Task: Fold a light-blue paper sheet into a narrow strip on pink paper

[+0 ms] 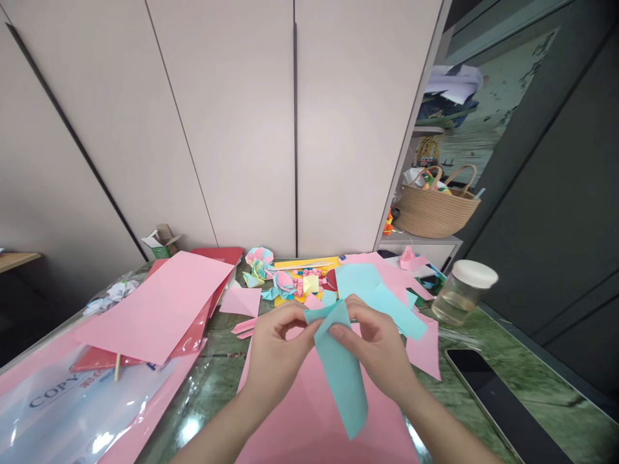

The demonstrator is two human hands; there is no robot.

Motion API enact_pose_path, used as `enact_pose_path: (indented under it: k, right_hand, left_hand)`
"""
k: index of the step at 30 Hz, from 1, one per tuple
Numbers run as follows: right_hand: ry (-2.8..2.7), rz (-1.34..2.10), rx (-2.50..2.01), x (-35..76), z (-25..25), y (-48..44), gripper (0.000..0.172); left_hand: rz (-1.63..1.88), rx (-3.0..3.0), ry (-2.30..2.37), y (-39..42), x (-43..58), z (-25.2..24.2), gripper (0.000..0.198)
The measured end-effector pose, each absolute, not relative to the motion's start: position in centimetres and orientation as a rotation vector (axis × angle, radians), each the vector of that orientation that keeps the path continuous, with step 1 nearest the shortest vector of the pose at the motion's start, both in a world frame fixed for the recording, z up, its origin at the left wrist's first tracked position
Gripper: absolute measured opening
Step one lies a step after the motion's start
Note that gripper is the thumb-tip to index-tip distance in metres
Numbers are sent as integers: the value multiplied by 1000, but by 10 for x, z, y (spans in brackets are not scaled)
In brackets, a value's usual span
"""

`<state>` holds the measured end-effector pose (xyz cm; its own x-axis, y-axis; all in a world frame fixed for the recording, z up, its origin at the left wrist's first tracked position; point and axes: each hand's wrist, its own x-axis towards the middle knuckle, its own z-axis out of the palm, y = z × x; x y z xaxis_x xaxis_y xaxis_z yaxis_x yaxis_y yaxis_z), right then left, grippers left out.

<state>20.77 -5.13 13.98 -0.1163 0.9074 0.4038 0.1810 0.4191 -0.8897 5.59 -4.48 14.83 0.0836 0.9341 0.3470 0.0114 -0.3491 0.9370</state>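
A strip of teal paper (342, 380) is held up between both hands, its top folded over and its long end hanging down toward me. My left hand (280, 351) pinches the folded part from the left with thumb and forefinger. From the right, my right hand (380, 341) grips the same strip, its thumb pressed on the paper's front. Under the hands lies a large pink sheet (314, 425). Just beyond them are pale blue paper pieces (362, 287) and a small yellow square (311, 284).
Folded paper flowers (283, 281) sit near a yellow sheet (290, 264). At left, pink paper (164, 303) lies over a plastic copy-paper wrapper (72, 406). A lidded jar (461, 296) and a dark tablet or phone (503, 399) are at right. Cabinet doors (242, 129) stand behind the table.
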Motion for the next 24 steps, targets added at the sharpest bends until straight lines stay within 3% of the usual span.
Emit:
enact_pose_path:
  k: [24]
  right_hand:
    - [-1663, 859, -953, 210, 143, -55, 14]
  left_hand:
    - [1358, 1492, 913, -48, 57, 149, 15]
